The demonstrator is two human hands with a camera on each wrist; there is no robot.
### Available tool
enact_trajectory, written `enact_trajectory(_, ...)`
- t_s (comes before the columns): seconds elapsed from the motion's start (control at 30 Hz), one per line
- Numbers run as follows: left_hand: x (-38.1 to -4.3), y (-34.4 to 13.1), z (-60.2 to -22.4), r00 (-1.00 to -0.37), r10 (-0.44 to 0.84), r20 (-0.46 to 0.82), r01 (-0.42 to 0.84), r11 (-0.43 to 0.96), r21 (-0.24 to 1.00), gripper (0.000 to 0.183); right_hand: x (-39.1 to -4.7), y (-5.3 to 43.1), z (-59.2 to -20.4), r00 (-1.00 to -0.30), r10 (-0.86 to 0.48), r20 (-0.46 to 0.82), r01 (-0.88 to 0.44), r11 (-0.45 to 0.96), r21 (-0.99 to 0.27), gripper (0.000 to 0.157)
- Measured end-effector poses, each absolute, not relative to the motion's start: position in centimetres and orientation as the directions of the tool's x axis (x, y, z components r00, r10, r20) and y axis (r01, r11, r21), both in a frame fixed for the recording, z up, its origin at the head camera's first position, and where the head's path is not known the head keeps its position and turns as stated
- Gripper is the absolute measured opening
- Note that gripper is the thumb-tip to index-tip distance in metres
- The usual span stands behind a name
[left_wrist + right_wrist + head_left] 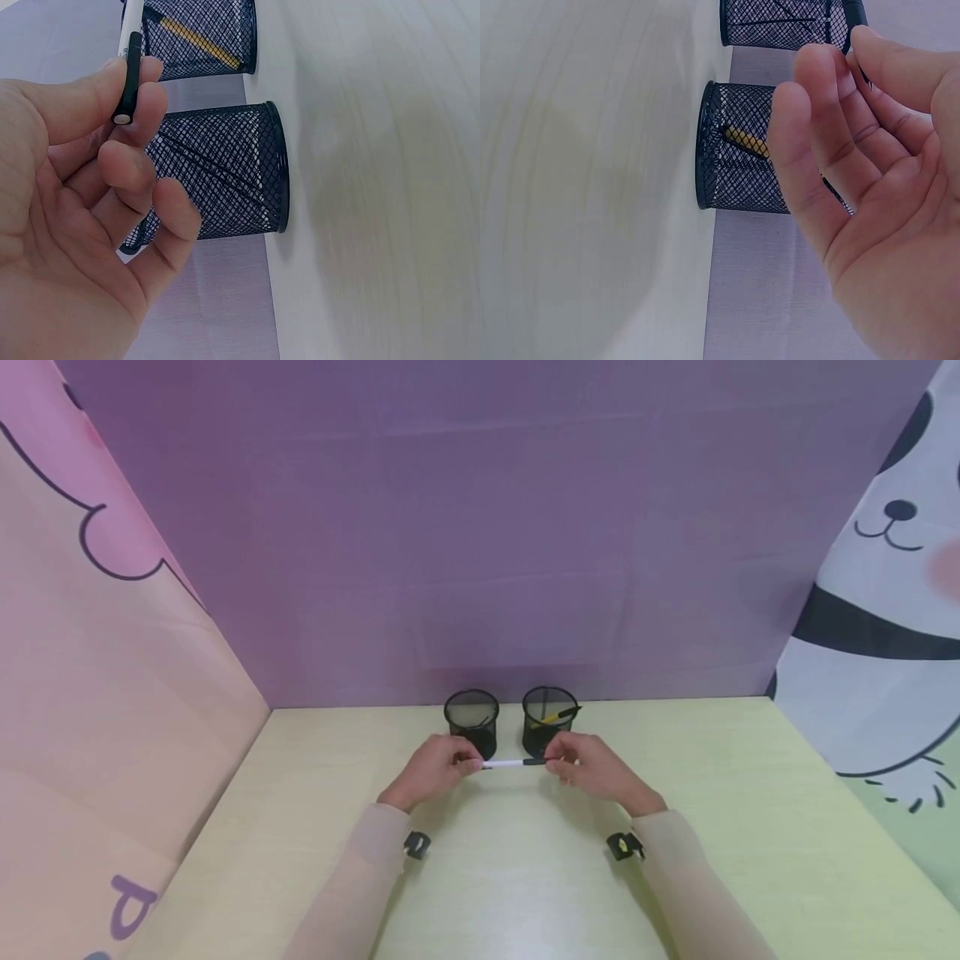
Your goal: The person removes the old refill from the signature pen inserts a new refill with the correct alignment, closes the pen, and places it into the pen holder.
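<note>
A white pen with black ends (504, 763) lies level between my two hands, in front of two black mesh cups. My left hand (438, 770) pinches its clip end (130, 82) between thumb and fingers, the other fingers loosely bent. At the opposite end, my right hand (597, 768) pinches the black grip (856, 13), and the metal point shows past the thumb. Behind the left hand stands the left mesh cup (487, 743), with thin dark pens leaning inside. The right mesh cup (533, 740), behind the right hand, holds a yellow-and-black pen (557, 717).
Both cups stand upright near the back edge of the pale wooden table (517, 893), a small gap between them. A purple cloth wall (480, 527) rises right behind. Printed cloth panels flank the table, with a panda (885, 693) on the right one.
</note>
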State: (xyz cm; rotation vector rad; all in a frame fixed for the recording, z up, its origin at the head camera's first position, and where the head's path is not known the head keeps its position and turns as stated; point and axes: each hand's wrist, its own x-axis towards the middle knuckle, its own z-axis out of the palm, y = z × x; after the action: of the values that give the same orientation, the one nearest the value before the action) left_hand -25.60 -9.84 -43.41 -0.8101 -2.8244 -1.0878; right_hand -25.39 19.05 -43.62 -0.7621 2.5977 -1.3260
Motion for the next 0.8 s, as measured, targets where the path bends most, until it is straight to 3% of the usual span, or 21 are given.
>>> enact_trajectory(0.8,-25.48,-9.73,-43.26,-0.872,0.455,0.180,0.456,0.622,0.637,0.005,-25.33,18.96,-43.67,-0.859,-0.491,0.147,-0.405,0.474,-0.782,0.012)
